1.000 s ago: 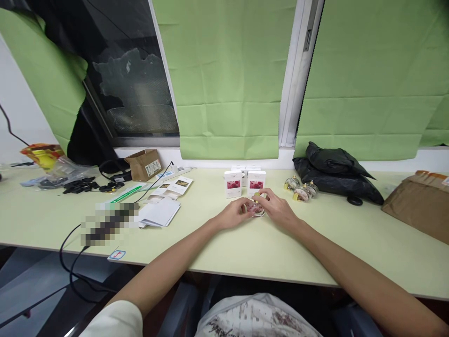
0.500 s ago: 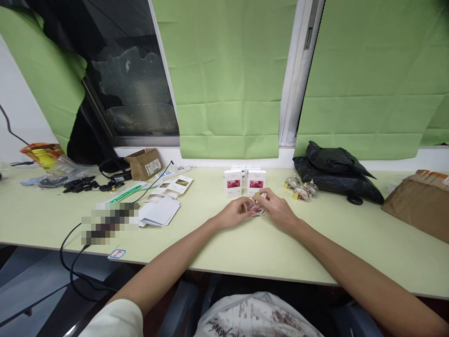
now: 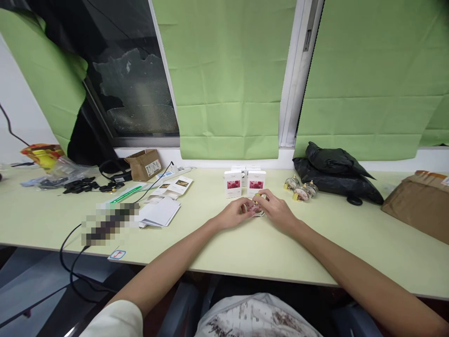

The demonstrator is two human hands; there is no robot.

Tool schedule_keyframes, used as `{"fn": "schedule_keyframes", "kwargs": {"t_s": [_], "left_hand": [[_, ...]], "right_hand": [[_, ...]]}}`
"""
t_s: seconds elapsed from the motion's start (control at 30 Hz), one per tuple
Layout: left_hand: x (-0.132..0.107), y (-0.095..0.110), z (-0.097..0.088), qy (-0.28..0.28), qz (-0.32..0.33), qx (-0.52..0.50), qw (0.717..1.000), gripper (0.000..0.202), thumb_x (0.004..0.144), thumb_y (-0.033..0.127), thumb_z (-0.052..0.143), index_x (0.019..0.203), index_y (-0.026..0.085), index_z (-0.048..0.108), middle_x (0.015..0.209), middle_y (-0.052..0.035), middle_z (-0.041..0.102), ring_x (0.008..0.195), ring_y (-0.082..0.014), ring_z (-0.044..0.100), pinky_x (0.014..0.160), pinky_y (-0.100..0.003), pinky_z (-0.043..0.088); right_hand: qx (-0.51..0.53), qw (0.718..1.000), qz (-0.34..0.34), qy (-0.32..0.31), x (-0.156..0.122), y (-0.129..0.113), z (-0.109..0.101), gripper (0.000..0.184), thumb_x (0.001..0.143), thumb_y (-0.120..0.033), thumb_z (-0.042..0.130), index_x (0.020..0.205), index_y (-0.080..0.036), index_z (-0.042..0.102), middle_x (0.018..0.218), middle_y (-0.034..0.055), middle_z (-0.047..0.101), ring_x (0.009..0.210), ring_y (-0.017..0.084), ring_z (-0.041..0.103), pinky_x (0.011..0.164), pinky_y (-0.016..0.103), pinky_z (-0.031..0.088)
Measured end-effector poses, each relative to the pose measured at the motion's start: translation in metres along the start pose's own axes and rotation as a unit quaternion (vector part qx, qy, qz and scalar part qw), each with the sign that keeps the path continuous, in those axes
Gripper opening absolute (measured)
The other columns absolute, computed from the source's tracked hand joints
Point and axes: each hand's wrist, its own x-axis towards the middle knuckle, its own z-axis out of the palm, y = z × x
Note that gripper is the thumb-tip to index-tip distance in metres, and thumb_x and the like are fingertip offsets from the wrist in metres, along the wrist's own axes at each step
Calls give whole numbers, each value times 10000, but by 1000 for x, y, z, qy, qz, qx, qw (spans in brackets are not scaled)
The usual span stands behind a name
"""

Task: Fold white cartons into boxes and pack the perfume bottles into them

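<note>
A small clear glass perfume bottle [image 3: 256,209] with pinkish contents stands on the table between my hands. My left hand [image 3: 234,213] is closed around its left side. With thumb and fingers, my right hand [image 3: 275,208] pinches the gold cap at the top; the fingers cover part of the bottle. Just behind stand white boxes with pink flower pictures, a left one [image 3: 233,184] and a right one [image 3: 256,182], with more white boxes behind them. Several similar glass bottles with gold caps [image 3: 302,191] lie in a group to the right.
Black plastic bags [image 3: 336,173] lie at the back right, near a brown cardboard package [image 3: 417,203]. On the left are folded white cartons [image 3: 161,211], a small open cardboard box [image 3: 144,164], a power strip [image 3: 170,174], black cables and clutter. The table's front edge runs under my forearms.
Almost nothing differs. Both hands stay on the perfume bottle in the same place, and the view shifts very slightly.
</note>
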Motion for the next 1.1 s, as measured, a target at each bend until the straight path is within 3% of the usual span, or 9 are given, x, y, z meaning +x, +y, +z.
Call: {"fn": "schedule_keyframes", "kwargs": {"t_s": [0.8,1.1], "left_hand": [[0,-2,1,0,3,-6,1000,456,915,567,673,1185,200,665,1026,-40,669,750,-138,552,699,-278,459],[-1,0,-1,-2,-1,-2,1000,463,910,563,681,1191,196,669,1018,-43,669,760,-143,555,703,-283,462]], "right_hand": [[30,999,-6,32,0,0,4,256,1085,-243,428,1236,-268,633,1213,86,626,835,153,644,601,232,438],[32,999,-1,13,0,0,6,244,1083,-241,423,1240,-267,609,1243,91,610,874,163,646,591,224,417]]}}
